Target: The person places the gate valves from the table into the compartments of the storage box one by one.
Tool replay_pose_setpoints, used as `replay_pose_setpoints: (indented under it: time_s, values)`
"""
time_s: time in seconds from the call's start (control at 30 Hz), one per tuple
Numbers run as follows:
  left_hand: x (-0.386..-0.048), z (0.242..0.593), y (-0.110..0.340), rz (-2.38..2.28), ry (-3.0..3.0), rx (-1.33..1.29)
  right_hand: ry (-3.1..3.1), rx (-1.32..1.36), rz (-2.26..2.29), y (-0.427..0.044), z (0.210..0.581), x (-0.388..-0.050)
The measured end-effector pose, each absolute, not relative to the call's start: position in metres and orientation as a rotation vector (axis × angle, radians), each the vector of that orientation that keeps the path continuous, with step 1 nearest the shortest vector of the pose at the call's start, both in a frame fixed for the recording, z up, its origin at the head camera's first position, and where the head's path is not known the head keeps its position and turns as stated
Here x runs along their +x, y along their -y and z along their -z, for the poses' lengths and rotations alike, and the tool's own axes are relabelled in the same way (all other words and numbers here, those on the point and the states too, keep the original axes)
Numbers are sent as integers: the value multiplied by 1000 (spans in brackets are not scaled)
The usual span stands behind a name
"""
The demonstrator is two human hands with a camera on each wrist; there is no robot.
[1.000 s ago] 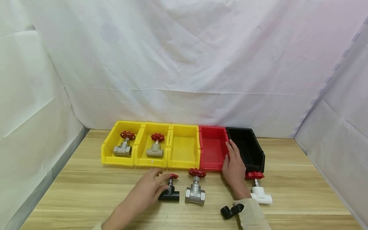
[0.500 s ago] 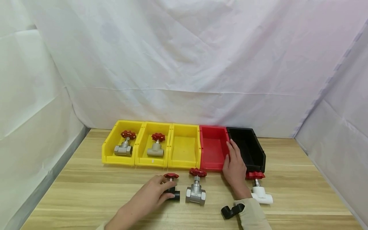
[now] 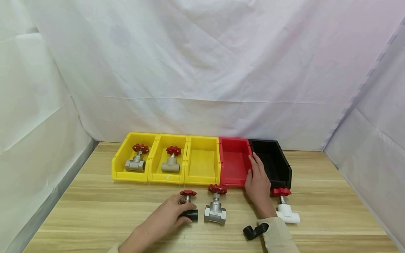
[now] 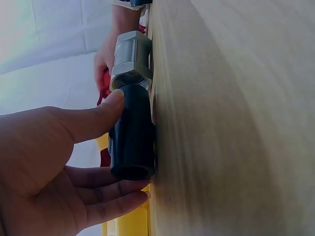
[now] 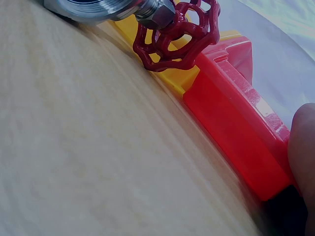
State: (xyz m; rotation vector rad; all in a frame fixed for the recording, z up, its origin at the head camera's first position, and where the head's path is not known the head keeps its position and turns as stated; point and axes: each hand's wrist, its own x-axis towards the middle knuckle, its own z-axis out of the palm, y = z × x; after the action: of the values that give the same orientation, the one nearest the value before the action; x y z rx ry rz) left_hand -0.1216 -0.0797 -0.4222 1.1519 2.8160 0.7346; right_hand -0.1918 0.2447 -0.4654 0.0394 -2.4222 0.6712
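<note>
My left hand (image 3: pixel 167 215) holds a black plastic valve (image 3: pixel 191 214) with a red handwheel (image 3: pixel 188 193), low over the table. In the left wrist view the thumb lies against the valve's black body (image 4: pixel 132 137) and the fingers reach behind it. Just right of it stands a metal valve (image 3: pixel 215 213) with a red handwheel, its threaded end facing the black one. My right hand (image 3: pixel 258 186) rests, fingers extended, at the shared edge of the red bin (image 3: pixel 235 181) and the black bin (image 3: pixel 280 184). Only part of that hand shows in the right wrist view.
Three yellow bins (image 3: pixel 202 180) continue the row leftward. A metal valve (image 3: pixel 135 164) and a beige valve (image 3: pixel 171 165) lie in two of them. A white valve (image 3: pixel 287 214) and a black elbow fitting (image 3: pixel 255 232) lie by the right forearm. White cloth (image 3: pixel 202 70) hangs behind.
My left hand has moved from beside the black valve's handwheel down onto its body and grips it there. My right hand has stayed on the bin edge.
</note>
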Motion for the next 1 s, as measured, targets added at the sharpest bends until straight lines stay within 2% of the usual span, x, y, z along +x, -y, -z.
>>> replay_pose_setpoints:
  time_s: [1.0]
  values:
    - [-121, 422, 71, -668, -2859, 1148, 2399, 63, -655, -244, 465, -192]
